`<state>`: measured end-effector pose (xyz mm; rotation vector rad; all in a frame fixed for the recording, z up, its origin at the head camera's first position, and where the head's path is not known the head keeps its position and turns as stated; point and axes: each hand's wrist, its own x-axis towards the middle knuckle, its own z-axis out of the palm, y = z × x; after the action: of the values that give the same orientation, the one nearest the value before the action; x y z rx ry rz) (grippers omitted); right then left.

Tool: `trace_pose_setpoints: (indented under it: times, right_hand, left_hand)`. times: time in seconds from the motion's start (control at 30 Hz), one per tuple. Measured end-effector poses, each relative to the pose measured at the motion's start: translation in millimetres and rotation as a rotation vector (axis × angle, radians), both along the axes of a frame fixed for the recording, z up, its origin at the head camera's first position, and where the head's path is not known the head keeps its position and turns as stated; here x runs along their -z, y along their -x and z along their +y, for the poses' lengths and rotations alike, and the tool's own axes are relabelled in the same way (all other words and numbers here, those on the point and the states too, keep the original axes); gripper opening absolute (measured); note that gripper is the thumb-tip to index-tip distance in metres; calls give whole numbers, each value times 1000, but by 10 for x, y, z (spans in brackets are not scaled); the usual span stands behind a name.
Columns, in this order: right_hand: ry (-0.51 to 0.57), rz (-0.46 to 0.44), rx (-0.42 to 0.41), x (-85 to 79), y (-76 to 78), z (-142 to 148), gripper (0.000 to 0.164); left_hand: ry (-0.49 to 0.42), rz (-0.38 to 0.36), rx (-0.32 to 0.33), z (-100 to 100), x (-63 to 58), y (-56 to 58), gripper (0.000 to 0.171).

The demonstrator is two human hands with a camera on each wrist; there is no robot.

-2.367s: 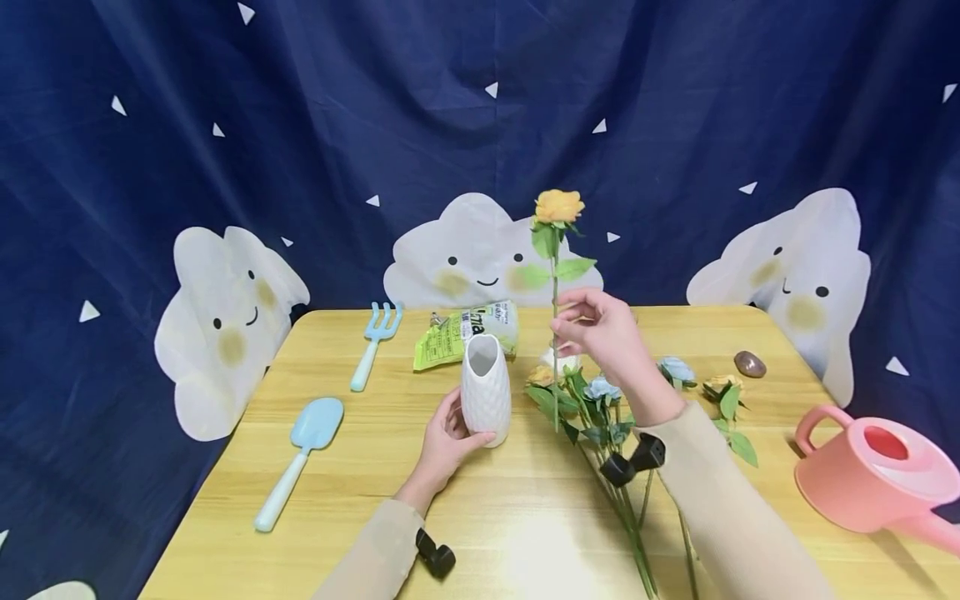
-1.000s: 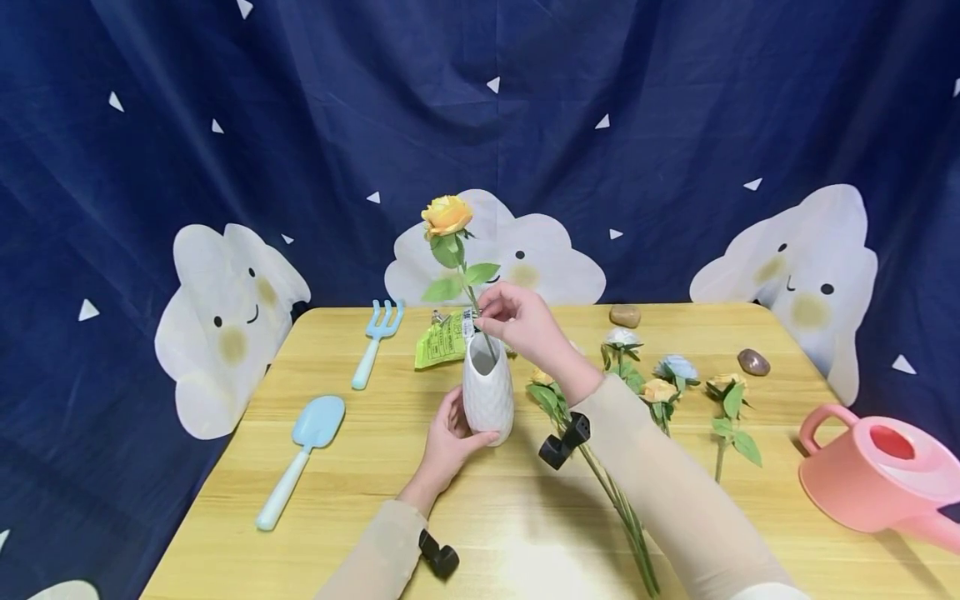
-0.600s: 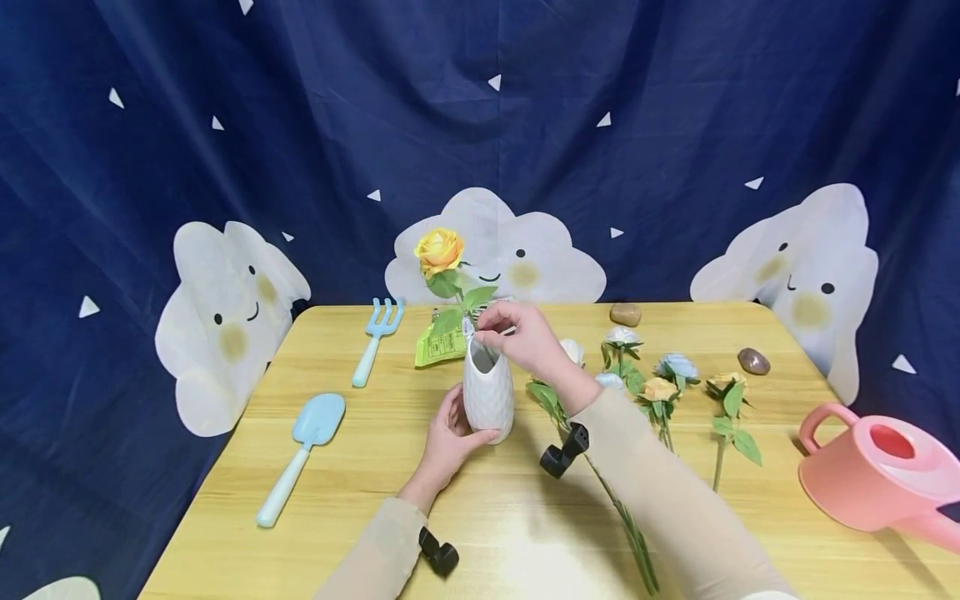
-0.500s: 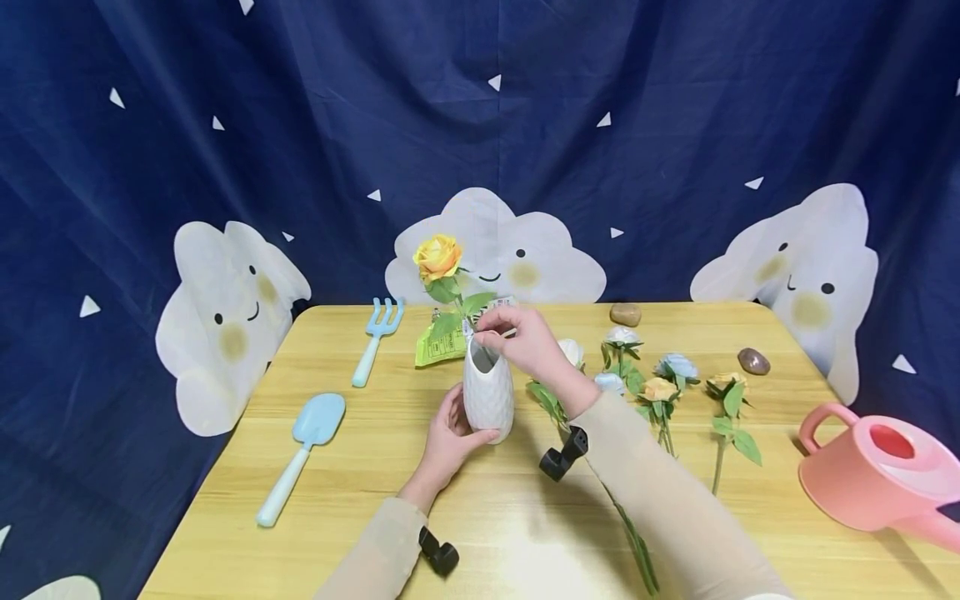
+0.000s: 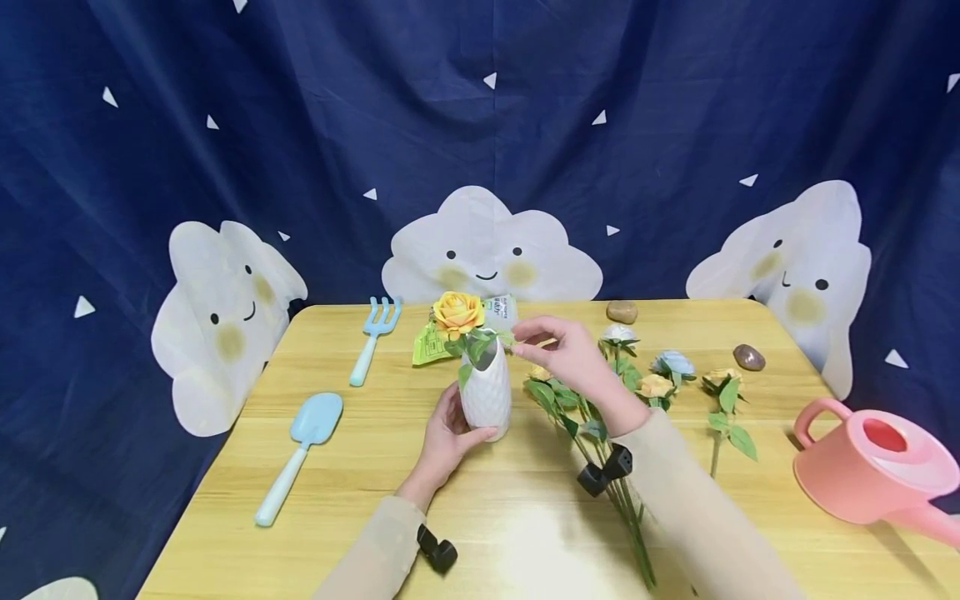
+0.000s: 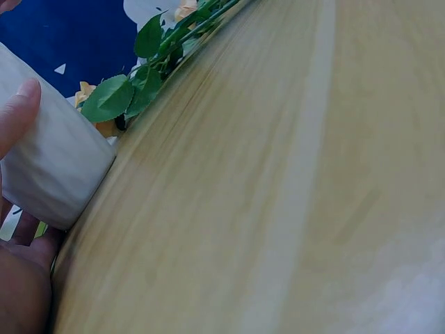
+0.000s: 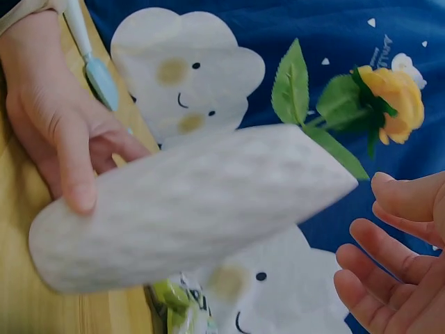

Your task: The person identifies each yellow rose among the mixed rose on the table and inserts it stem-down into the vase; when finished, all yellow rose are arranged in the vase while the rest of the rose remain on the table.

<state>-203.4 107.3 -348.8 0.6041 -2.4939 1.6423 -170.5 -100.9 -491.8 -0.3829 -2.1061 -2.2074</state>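
Observation:
A white textured vase (image 5: 487,404) stands on the wooden table, and my left hand (image 5: 438,446) grips its lower part, thumb across the front. From its mouth rises a yellow rose (image 5: 459,313) with green leaves, its head just above the rim and leaning left; the stem inside is hidden. Close to the right of the rim is my right hand (image 5: 566,354). In the right wrist view its fingers (image 7: 379,254) are loosely bent and hold nothing, apart from the vase (image 7: 188,209). The left wrist view shows the left thumb (image 6: 19,115) against the vase wall.
Several loose roses with long stems (image 5: 622,508) lie right of the vase, including a blue rose (image 5: 672,362). A pink watering can (image 5: 873,471) and two stones (image 5: 750,357) are further right. A trowel (image 5: 300,454) and hand fork (image 5: 375,337) lie left; a green packet (image 5: 431,346) sits behind.
The right hand brought the yellow rose left over the vase and lowered its stem inside. It has since let go and drawn back right. The left hand stays on the vase.

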Motion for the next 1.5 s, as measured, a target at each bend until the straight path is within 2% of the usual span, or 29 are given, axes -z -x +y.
trace_pose_setpoints:
  times: [0.43,0.63,0.8,1.0,1.23,1.5]
  right_hand:
    - [-58,-66,162,244,-273,848,27]
    - [-108,-65,222,430,-441,1189,27]
    - [-106,-105,254,615,-590,1423,27]
    - [-66,-207,273,811,-748,1617,33]
    - [-44,-404,303,1018,-811,1711,43]
    - [-88,-486,342,1129,-819,1715,37]
  left_hand:
    - [-12,16,12,-2,29,4,80]
    - [-12,9,5,-7,28,1,79]
    - [-23,4,8,-10,29,1,79]
    - [-35,15,20,-7,35,-5,79]
    - [-46,23,12,-5,35,-2,78]
    - [-54,12,19,-4,23,-6,78]
